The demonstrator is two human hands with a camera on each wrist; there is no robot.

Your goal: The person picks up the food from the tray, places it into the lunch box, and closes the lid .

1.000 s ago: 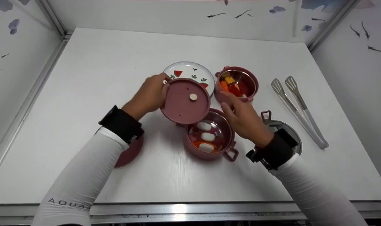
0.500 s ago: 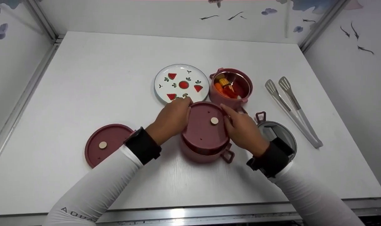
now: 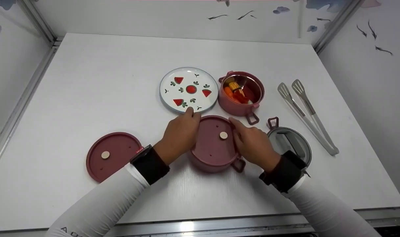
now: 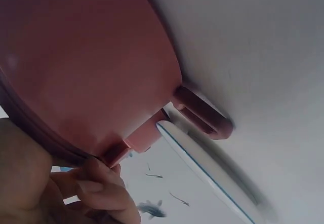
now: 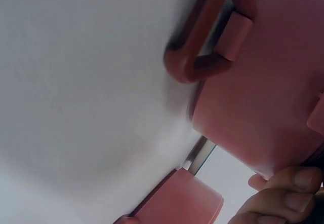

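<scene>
A dark pink lid point(image 3: 211, 144) with a cream knob covers the nearer pink pot point(image 3: 209, 167). My left hand point(image 3: 181, 134) grips the lid's left edge, thumb towards the far side. At the opposite edge, my right hand point(image 3: 254, 144) holds the rim between thumb and fingers. In the left wrist view, curled fingers point(image 4: 104, 188) lie under the rim, above the pot's side. Fingertips point(image 5: 288, 198) also show below the rim in the right wrist view. The pot's contents are hidden under the lid.
Behind stand a white plate point(image 3: 186, 92) with watermelon pictures and a second pink pot point(image 3: 236, 107) holding colourful food pieces. Another dark pink lid point(image 3: 117, 148) lies left, partly behind my left wrist. On the right are a grey lid point(image 3: 285, 144) and metal tongs point(image 3: 313, 118).
The lid came from over the plate's front edge down onto the nearer pot, covering the white pieces inside. My right hand has joined the left at its rim.
</scene>
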